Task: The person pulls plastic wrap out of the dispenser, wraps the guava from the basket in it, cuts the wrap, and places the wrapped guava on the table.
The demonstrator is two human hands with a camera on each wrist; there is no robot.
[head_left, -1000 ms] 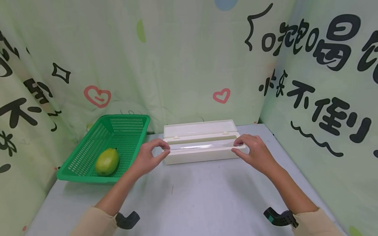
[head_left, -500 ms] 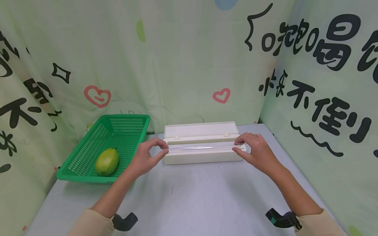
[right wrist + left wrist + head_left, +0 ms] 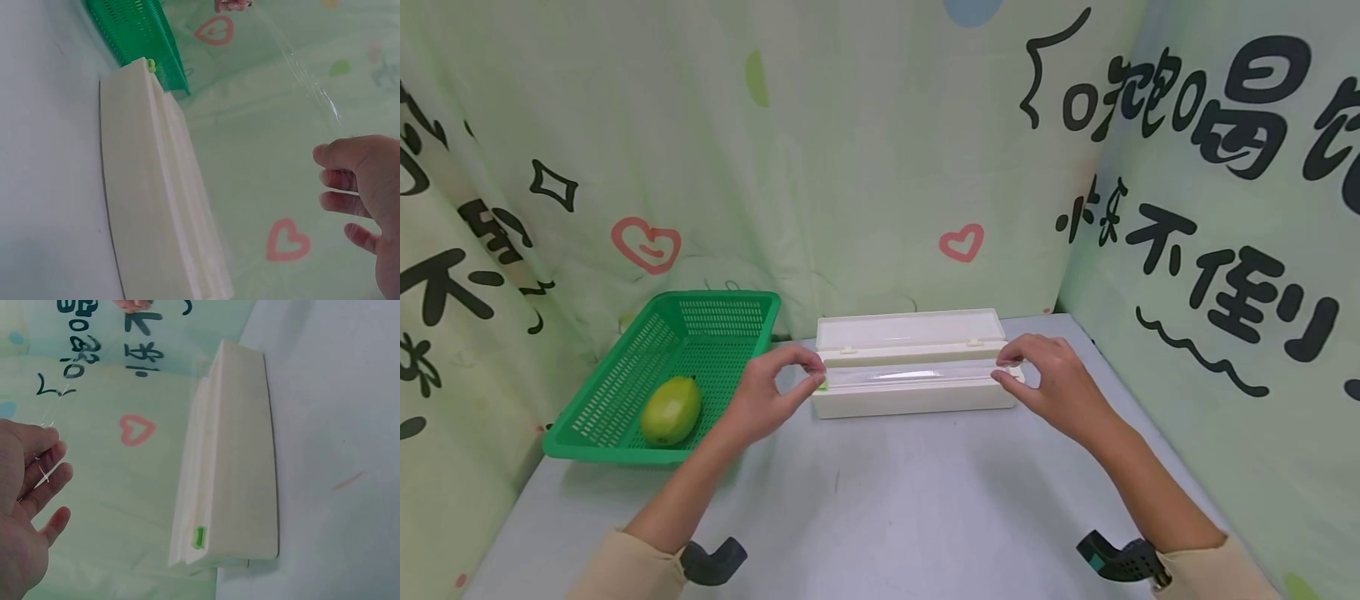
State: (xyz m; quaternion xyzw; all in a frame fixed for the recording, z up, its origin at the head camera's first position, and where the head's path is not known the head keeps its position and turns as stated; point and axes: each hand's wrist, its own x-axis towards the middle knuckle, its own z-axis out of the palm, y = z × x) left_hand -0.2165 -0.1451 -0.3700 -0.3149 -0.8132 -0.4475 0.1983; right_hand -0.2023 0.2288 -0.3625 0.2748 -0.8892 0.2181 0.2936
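Note:
A long white cling film box (image 3: 913, 402) stands on the table with its lid (image 3: 910, 331) tilted back. My left hand (image 3: 771, 396) pinches one corner of the clear cling film (image 3: 312, 84) between thumb and fingers. Its other corner is pinched by my right hand (image 3: 1052, 379). Stretched between the hands, the film shows as a shiny streak above the box in the right wrist view. Both wrist views show the hands raised clear of the box. A small green slider (image 3: 199, 537) sits at the box's left end. How far the film reaches into the box is hard to see.
Left of the box stands a green plastic basket (image 3: 613, 455) holding a greenish-yellow fruit (image 3: 672, 411). The white table (image 3: 887, 500) meets a printed curtain (image 3: 850, 167) close behind the box and another at the right.
Both hands have shifted slightly, the left one a little leftward, still pinching the film. The box lid has leaned back a little. The green slider now shows beside the left fingertips.

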